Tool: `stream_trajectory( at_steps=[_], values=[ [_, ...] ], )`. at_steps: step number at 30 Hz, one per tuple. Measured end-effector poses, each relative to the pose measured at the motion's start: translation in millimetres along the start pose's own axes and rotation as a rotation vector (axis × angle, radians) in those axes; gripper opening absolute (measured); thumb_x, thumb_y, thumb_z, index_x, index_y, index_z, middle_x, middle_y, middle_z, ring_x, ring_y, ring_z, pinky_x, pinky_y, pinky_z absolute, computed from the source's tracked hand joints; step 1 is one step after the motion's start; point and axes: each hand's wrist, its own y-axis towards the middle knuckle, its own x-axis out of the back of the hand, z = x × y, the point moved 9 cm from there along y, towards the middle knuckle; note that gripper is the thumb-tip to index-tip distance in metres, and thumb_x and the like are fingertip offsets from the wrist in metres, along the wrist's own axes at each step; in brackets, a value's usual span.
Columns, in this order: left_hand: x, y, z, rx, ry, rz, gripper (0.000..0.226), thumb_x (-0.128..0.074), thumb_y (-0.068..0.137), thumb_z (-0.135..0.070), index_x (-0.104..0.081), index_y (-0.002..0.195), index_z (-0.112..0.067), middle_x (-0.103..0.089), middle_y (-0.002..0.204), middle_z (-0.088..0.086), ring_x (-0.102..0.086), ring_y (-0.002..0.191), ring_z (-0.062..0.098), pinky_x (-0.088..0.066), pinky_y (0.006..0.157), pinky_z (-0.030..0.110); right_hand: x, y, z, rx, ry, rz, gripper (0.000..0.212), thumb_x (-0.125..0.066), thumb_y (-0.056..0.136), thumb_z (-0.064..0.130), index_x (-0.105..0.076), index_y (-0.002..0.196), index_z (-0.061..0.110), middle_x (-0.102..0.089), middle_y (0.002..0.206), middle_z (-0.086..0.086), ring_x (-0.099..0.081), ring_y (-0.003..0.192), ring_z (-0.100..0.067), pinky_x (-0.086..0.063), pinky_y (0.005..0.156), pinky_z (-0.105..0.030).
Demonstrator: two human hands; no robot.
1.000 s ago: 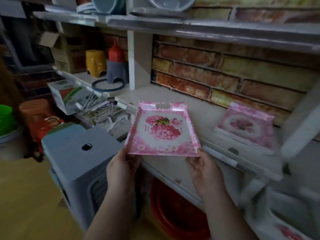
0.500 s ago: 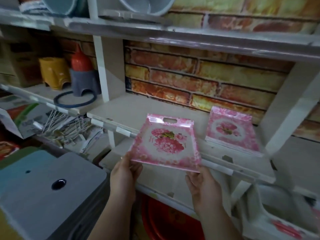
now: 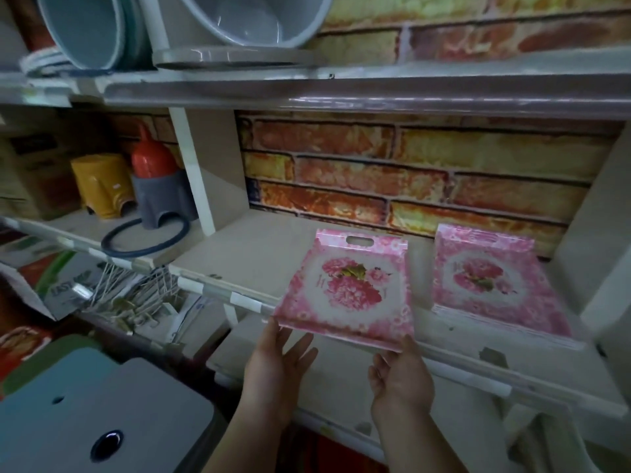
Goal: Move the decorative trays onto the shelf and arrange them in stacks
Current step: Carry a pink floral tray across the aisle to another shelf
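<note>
1. Pink floral tray [image 3: 348,291] lies over the shelf [image 3: 259,254] front edge, left of the tray stack [image 3: 491,285].
2. Left hand [image 3: 276,363], fingers spread, touches its near-left corner.
3. Right hand [image 3: 399,373] supports its near-right corner, fingers relaxed.

I can't see the fingertips of my left hand [image 3: 278,365] or my right hand [image 3: 399,372]; both vanish under the near edge of the pink tray [image 3: 348,288]. How many trays sit in the stack [image 3: 491,285] to its right I can't tell. The top edge crops the grey basins [image 3: 252,22]. Print on the box [image 3: 58,288] at left is too blurred to read fully.
</note>
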Motion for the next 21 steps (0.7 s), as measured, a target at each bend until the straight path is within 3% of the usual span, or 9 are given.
stream_trajectory(
  at_steps=[5,9,11,14,18,21],
  values=[
    [-19,20,3,0.009,0.075,0.056,0.039,-0.041,0.115,-0.041,-0.064,0.147,-0.036,-0.071,0.142,-0.007,-0.076,0.117,0.029,-0.052,0.111,0.049,-10,19,-9,-0.042,0.02,-0.033,0.035,-0.065,0.105,0.041,-0.069,0.126,0.013,-0.065,0.086,-0.005,-0.058,0.067,-0.019,-0.048,0.064,-0.033],
    [-25,35,10,0.021,0.058,0.076,0.042,-0.037,0.115,-0.042,-0.063,0.147,-0.037,-0.07,0.143,-0.006,-0.074,0.122,0.031,-0.048,0.116,0.05,-16,35,-11,-0.071,0.066,0.032,0.041,-0.067,0.105,0.039,-0.066,0.133,0.01,-0.075,0.103,-0.009,-0.074,0.091,-0.022,-0.059,0.079,-0.039],
    [-27,43,11,0.033,0.03,0.081,0.043,-0.036,0.115,-0.045,-0.063,0.147,-0.036,-0.071,0.143,-0.006,-0.073,0.123,0.032,-0.047,0.117,0.05,-17,37,-9,-0.073,0.084,0.056,0.041,-0.068,0.105,0.037,-0.066,0.134,0.007,-0.077,0.105,-0.011,-0.076,0.096,-0.023,-0.06,0.08,-0.038],
    [-34,54,8,0.049,-0.018,0.085,0.045,-0.036,0.114,-0.05,-0.063,0.146,-0.035,-0.073,0.14,-0.004,-0.072,0.123,0.034,-0.047,0.117,0.052,-25,33,-6,-0.09,0.11,0.112,0.038,-0.068,0.106,0.031,-0.066,0.133,0.005,-0.077,0.114,-0.013,-0.076,0.101,-0.024,-0.058,0.079,-0.035],
    [-45,70,8,0.072,-0.079,0.119,0.046,-0.039,0.113,-0.049,-0.061,0.148,-0.03,-0.071,0.142,0.0,-0.069,0.128,0.037,-0.045,0.119,0.054,-42,23,2,-0.113,0.102,0.19,0.015,-0.064,0.107,0.021,-0.07,0.114,0.008,-0.07,0.13,-0.015,-0.071,0.105,-0.024,-0.051,0.098,-0.04],
    [-52,84,8,0.123,-0.147,0.13,0.053,-0.042,0.11,-0.058,-0.062,0.149,-0.028,-0.071,0.144,0.001,-0.067,0.132,0.035,-0.045,0.119,0.053,-52,18,9,-0.114,0.104,0.203,0.025,-0.065,0.106,0.019,-0.068,0.124,0.003,-0.067,0.131,-0.019,-0.069,0.109,-0.029,-0.049,0.102,-0.043]
  ],
)
